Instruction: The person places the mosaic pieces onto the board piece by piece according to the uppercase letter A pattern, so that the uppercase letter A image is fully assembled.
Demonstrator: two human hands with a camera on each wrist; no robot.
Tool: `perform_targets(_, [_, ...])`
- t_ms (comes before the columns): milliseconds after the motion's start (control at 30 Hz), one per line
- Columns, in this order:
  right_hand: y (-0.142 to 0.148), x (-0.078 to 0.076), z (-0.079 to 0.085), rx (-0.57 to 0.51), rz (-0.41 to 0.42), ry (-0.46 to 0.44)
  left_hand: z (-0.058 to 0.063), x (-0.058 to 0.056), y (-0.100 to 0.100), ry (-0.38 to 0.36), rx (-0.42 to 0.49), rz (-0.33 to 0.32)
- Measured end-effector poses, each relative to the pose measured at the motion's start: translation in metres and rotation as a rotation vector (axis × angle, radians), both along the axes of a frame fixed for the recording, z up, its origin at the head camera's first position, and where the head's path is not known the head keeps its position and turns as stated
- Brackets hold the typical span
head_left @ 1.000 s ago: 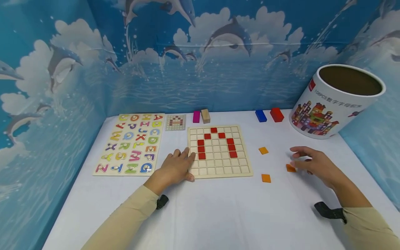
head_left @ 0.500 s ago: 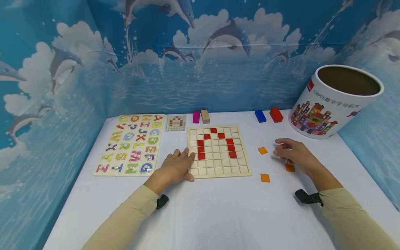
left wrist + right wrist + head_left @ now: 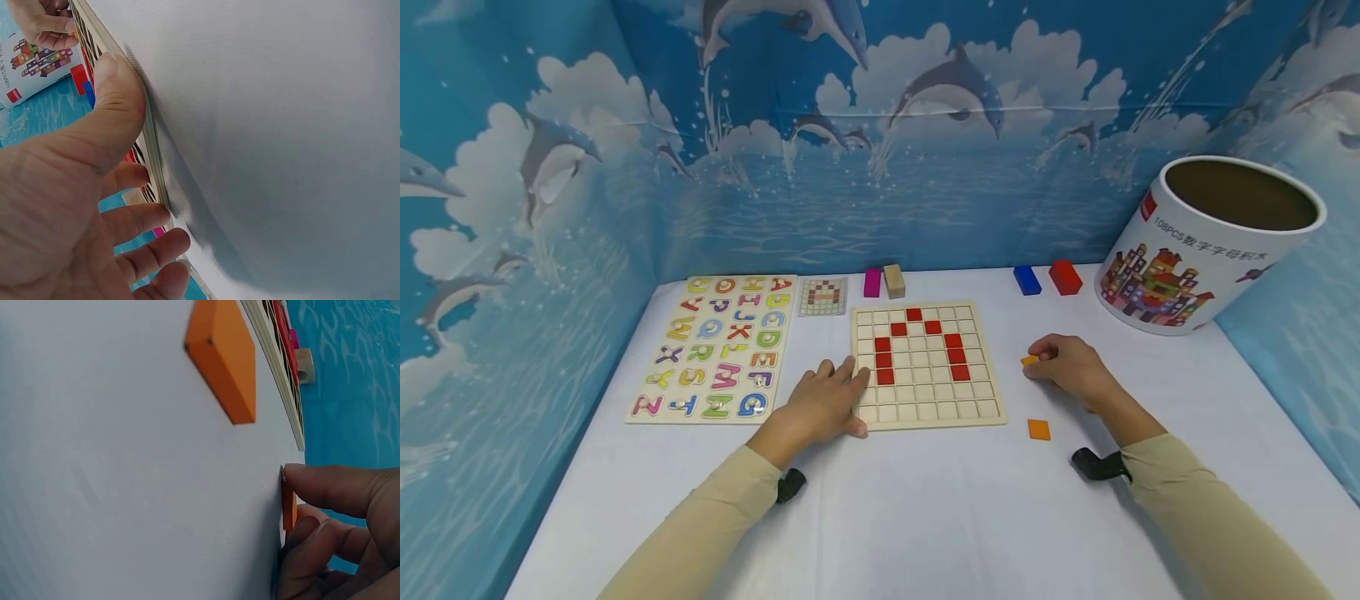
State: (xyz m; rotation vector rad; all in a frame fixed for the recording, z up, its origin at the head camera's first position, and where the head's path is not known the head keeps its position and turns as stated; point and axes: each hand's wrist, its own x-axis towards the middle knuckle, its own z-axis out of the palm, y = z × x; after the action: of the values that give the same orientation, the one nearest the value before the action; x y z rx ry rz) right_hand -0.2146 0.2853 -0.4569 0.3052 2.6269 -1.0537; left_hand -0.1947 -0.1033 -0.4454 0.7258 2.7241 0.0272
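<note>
In the head view, my left hand (image 3: pixel 826 402) rests on the left edge of a wooden grid board (image 3: pixel 925 412). Its fingers lie fairly straight along the rim, as the left wrist view also shows. Red square tiles (image 3: pixel 885 377) form an arch on the board. To the right of it, my right hand (image 3: pixel 1071 367) pinches a small orange square tile (image 3: pixel 289 506) between thumb and fingers, at the tabletop. A second orange tile (image 3: pixel 1039 429) lies flat nearer the front. Another orange tile (image 3: pixel 1090 409) is mostly hidden beneath my right wrist.
An alphabet puzzle board (image 3: pixel 711 350) lies at left, beside a small pattern card (image 3: pixel 823 297). Magenta (image 3: pixel 872 282) and plain wood (image 3: pixel 894 282) blocks stand behind the grid. Blue (image 3: pixel 1027 281) and red (image 3: pixel 1065 277) blocks sit near a large white tub (image 3: pixel 1210 250).
My right hand has moved left, from above the rightmost orange tile to the one nearest the board's right side, and now pinches it. My left hand has stayed on the board.
</note>
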Motion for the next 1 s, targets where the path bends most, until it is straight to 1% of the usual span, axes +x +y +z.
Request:
perform_targets(133, [-0.005,0.000,0.000,0.042,0.010,0.027,0.000,0.000,-0.001,0.005,0.000,-0.002])
perform_targets(267, [-0.007,0.000,0.000,0.055,0.024,0.023,0.000,0.001,-0.001,0.007,0.003,0.001])
perform_targets(333, [-0.005,-0.001,-0.001,0.053,0.030,0.021,0.000,0.001,-0.002,0.006,0.006,0.003])
perform_targets(400, [-0.004,-0.002,-0.001,0.027,0.025,0.018,-0.001,0.001,-0.002,0.004,0.011,0.004])
perform_targets(500, [-0.001,-0.005,-0.001,-0.065,0.001,0.016,-0.001,0.001,-0.002,0.003,0.009,0.003])
perform_targets(600, [-0.005,-0.012,0.002,-0.214,-0.036,0.026,0.000,0.001,-0.001,0.002,0.005,0.003])
perform_targets(733, [-0.029,-0.023,0.004,-0.467,-0.040,0.066,0.000,0.001,-0.001,0.005,0.002,0.000])
perform_targets(833, [-0.054,-0.031,0.005,-0.636,-0.023,0.051,0.000,0.001,-0.001,0.013,0.000,-0.007])
perform_targets(867, [-0.062,-0.034,0.005,-0.668,-0.017,0.037,0.000,0.001,-0.001,0.017,-0.001,-0.009])
perform_targets(933, [-0.080,-0.037,0.007,-0.695,0.002,0.009,0.000,0.002,0.000,0.021,-0.002,-0.012])
perform_targets(1000, [-0.097,-0.039,0.006,-0.688,0.036,-0.012,0.000,0.002,0.000,0.019,-0.002,-0.014])
